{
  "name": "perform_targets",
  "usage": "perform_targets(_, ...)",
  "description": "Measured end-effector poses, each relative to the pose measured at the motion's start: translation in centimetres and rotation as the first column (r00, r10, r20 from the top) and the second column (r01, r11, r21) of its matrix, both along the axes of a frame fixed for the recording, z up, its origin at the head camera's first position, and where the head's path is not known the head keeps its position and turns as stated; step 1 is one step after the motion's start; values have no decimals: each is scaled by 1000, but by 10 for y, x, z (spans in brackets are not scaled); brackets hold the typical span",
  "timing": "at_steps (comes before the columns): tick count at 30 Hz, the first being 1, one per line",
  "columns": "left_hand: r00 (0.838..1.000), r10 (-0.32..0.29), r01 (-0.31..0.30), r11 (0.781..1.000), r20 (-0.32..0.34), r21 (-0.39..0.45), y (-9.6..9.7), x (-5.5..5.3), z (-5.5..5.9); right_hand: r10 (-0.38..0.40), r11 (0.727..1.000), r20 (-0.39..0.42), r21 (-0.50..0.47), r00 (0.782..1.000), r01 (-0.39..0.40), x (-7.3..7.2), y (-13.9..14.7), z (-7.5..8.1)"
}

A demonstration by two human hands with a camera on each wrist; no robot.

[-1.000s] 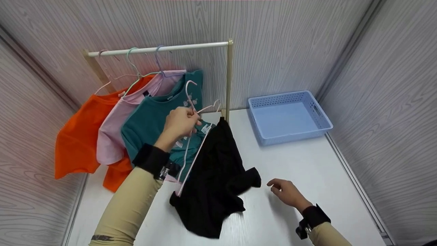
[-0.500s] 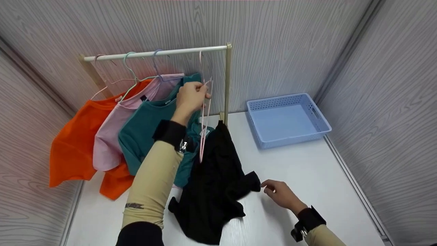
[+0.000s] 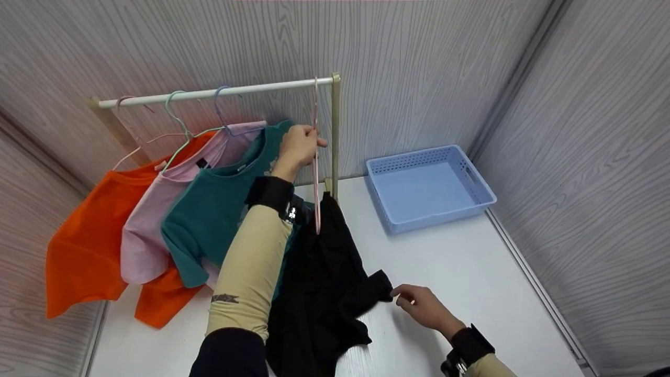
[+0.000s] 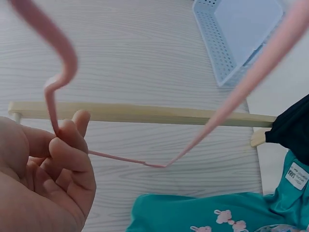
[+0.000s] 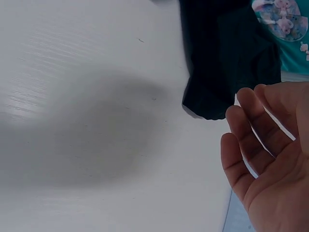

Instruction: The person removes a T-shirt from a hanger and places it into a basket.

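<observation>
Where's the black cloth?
In the head view, the black cloth lies on the table, low in the middle, left of the right hand; its far end is by the right rack post.

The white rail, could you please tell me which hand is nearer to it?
Left. The left hand, gripping a pink hanger, is below the white rail; the right hand is down beside the black garment.

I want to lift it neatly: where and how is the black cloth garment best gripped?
On the black cloth garment, pinch the narrow flap, probably from the right: it juts out over the white table, with the right hand beside its end.
</observation>
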State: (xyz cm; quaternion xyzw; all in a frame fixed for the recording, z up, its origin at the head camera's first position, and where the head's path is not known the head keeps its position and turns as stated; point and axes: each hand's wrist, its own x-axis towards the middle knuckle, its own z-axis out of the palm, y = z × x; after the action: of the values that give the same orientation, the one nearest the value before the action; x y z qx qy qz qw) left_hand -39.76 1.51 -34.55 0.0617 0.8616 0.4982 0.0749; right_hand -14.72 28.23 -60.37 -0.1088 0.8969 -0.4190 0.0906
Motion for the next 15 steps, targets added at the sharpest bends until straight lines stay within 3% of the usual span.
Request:
perform_targets(4,1000,-11,11,1000,8,4,-10,7,-9,31,1000,-10,0,999,-31,1,-7,-2)
perform_targets(8,998,-14,6,991,-61,-132,-29,19,-18,62,998,-45,24,997,-61,-4,-13,-3)
perform_targets(11,992,-34,-2,960,-123,-281,-48,34,-33,77,996,-67,53,995,-74,-10,-17,-4)
perform_targets(15,984,-86,14,910,-155,-415,-71,62,-67,45,993,-87,116,995,-35,-23,-30,-2)
